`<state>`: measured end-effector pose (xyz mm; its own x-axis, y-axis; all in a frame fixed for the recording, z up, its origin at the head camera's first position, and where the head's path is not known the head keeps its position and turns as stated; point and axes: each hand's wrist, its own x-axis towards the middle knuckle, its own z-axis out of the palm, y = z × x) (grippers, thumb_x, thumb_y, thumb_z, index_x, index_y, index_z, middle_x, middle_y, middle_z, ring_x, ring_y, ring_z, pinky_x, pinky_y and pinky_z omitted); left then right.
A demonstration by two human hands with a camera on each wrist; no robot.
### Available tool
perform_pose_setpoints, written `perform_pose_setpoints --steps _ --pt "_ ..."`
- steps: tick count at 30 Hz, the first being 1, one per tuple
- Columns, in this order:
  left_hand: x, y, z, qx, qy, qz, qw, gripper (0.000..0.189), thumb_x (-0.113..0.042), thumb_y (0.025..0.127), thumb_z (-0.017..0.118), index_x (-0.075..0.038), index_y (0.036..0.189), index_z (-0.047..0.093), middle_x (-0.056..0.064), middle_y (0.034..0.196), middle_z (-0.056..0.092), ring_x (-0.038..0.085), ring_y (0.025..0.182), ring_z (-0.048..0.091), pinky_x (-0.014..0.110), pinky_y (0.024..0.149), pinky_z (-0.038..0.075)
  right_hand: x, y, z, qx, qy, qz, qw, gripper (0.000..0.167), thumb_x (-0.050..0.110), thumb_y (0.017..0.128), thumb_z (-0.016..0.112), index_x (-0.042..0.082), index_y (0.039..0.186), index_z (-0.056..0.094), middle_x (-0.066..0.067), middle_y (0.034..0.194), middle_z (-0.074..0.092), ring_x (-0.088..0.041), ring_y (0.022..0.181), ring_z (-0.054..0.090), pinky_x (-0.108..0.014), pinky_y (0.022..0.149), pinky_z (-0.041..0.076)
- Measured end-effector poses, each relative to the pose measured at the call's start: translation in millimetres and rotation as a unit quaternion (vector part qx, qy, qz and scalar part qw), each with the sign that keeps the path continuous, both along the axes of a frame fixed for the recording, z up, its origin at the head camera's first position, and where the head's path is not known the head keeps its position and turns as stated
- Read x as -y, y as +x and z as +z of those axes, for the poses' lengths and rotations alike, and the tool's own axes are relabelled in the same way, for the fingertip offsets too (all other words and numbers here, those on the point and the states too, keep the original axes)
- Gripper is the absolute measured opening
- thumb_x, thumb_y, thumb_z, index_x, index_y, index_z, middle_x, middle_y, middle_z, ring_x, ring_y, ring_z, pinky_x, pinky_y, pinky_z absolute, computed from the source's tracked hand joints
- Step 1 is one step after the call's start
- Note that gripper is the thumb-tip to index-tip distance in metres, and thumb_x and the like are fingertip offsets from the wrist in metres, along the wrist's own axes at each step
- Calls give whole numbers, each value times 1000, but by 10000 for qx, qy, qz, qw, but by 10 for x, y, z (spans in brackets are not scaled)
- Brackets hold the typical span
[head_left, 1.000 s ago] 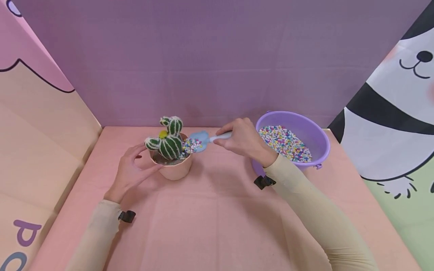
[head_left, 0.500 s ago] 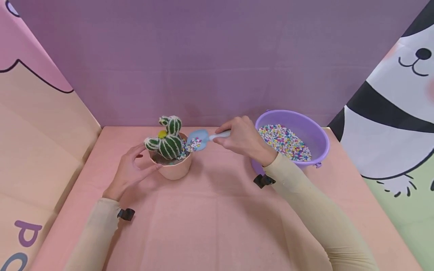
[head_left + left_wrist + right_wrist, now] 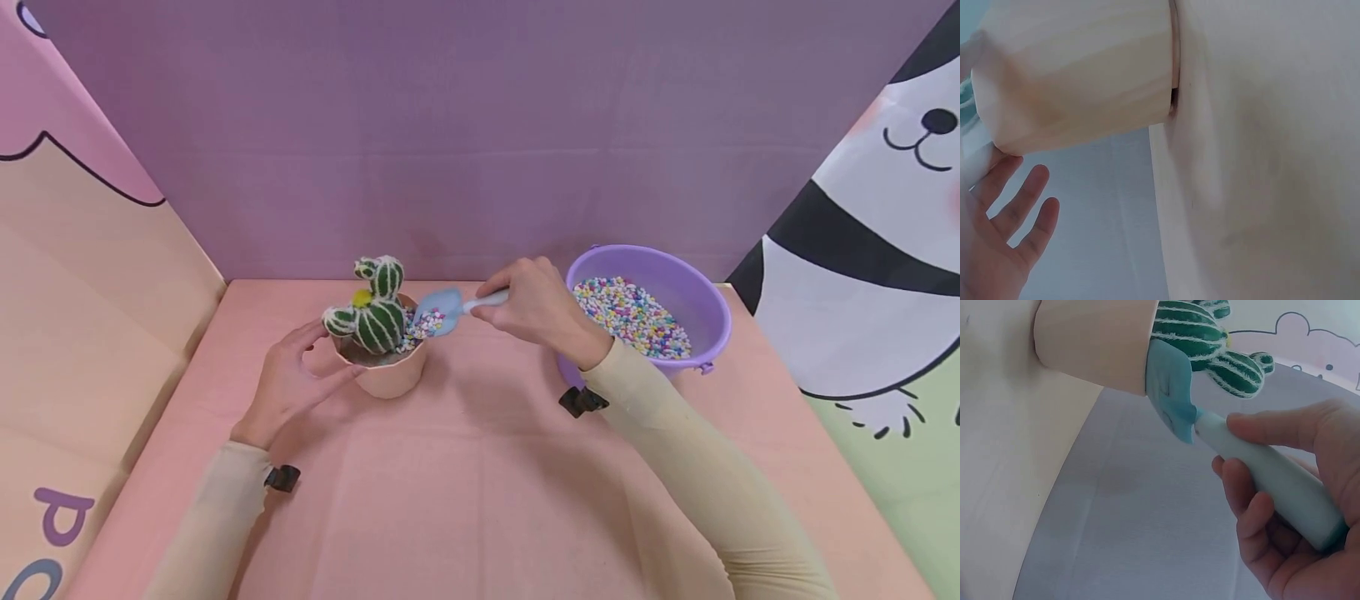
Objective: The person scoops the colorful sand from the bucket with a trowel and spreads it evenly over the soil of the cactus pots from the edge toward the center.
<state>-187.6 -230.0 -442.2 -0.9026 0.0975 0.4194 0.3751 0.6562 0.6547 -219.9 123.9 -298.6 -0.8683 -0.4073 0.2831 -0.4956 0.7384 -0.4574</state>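
A green, white-striped toy cactus (image 3: 378, 325) with a yellow flower stands in a peach flowerpot (image 3: 388, 382). My left hand (image 3: 281, 383) grips the pot's rim from the left, thumb at the front and index finger farther back; in the left wrist view, its other fingers are spread below the pot (image 3: 1079, 75). My right hand (image 3: 534, 308) holds a small blue trowel (image 3: 448, 310) by its pale handle (image 3: 1272, 475). The trowel's blade (image 3: 1169, 387) overlaps the pot's right rim. Colourful beads (image 3: 431, 322) lie on the blade, and more sit in the pot beside the cactus.
A purple bucket (image 3: 693, 304) partly filled with multicoloured beads (image 3: 630, 317) stands on the right, behind my right forearm. Pink cloth (image 3: 480, 483) covers the table. A purple backdrop (image 3: 480, 142) rises behind, with printed panels at both sides.
The trowel's blade has shifted slightly at the pot's rim, and fewer beads lie on it than a second ago. My left hand keeps its place on the pot.
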Motion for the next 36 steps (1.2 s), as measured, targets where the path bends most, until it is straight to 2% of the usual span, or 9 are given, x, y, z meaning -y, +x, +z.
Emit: perform_pose_setpoints --steps 4,7,10,16,19,23,26,30,36 --pt "-11 10 11 -117 -136 63 9998 75 -36 76 96 -12 141 69 12 144 69 37 136 63 60 113 49 7 2 10 9 32 -6 10000 19 26 84 86 12 98 88 -4 90 84 -17 63 66 -28 54 43" --pt "-24 16 12 -211 -165 107 9996 75 -37 75 97 -12 140 70 12 144 70 36 135 63 58 113 49 10 8 17 57 30 -31 10000 18 26 84 86 13 96 88 -3 89 84 -17 64 67 -28 54 45" --pt "-34 24 2 -372 -187 176 9990 76 -36 72 98 -10 138 71 12 141 71 36 131 65 56 110 51 8 6 16 92 11 -28 10000 17 26 83 86 14 95 88 -3 88 84 -17 64 67 -28 55 45" --pt "-45 27 -14 -560 -234 302 9977 78 -38 70 98 -7 137 71 15 137 73 34 117 65 54 97 52 -4 -8 10 123 -11 -26 9999 18 27 83 86 14 96 88 -2 88 84 -17 66 68 -28 56 46" --pt "-25 16 -4 -379 -94 174 9991 78 -33 74 95 -6 141 68 17 143 69 36 123 62 52 95 51 -7 -11 10 222 -48 -46 9997 19 27 83 86 14 97 88 -2 90 84 -18 69 69 -28 59 48" --pt "36 -24 12 51 71 -228 9997 80 -24 80 91 -6 152 58 20 153 60 39 136 55 54 99 51 -10 -3 10 373 -98 -55 9992 21 28 84 85 14 99 88 -2 92 84 -18 71 70 -28 61 49" --pt "72 -53 17 299 145 -464 9984 82 -21 82 90 -6 155 54 21 155 57 40 138 54 56 102 53 -12 10 4 426 -140 -51 9990 20 27 84 86 14 98 88 -2 92 84 -17 69 69 -29 61 50" --pt "77 -56 0 409 337 -482 9974 81 -20 82 91 -7 154 56 18 150 63 35 131 60 52 102 53 -30 15 -22 421 -184 2 9989 20 27 84 86 13 98 88 -2 93 84 -17 73 72 -29 65 52" --pt "45 -47 -8 279 354 -330 9984 81 -23 78 95 -11 151 60 13 144 67 34 120 62 43 98 50 -54 31 -25 373 -174 -41 9991 23 27 84 86 11 100 87 -4 95 84 -20 81 76 -30 69 55"
